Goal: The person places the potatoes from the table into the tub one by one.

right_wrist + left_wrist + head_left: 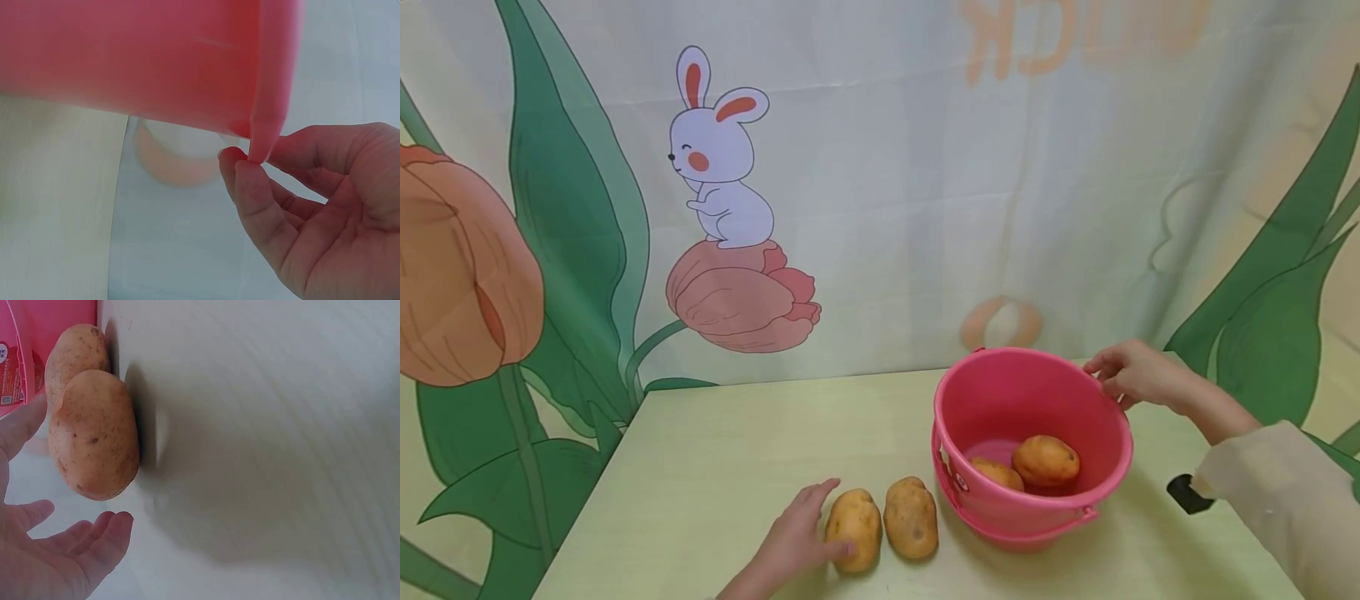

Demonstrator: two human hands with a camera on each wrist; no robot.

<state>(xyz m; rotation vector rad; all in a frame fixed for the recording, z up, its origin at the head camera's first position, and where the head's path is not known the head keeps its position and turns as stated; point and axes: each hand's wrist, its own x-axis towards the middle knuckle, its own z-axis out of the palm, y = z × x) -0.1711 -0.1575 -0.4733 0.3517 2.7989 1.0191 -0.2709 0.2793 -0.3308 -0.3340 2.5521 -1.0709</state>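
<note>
A pink bucket [1030, 521] stands at the right of the table with two potatoes [1045, 460] inside. My right hand [1146, 375] pinches its rim [270, 119] between thumb and fingers, as the right wrist view shows. Two more potatoes lie side by side left of the bucket. Around the nearer-left potato [854, 533] my left hand [793, 537] spreads its fingers, with the thumb overlapping its front in the head view. In the left wrist view that potato [94, 434] sits just beyond the relaxed fingertips. The other potato [912, 518] lies between it and the bucket.
The pale table [722, 467] ends at the back against a hanging curtain [880, 208] printed with a rabbit, tulips and leaves. A bucket handle [1067, 527] hangs down along the bucket's front. A black piece [1189, 493] shows at the right sleeve.
</note>
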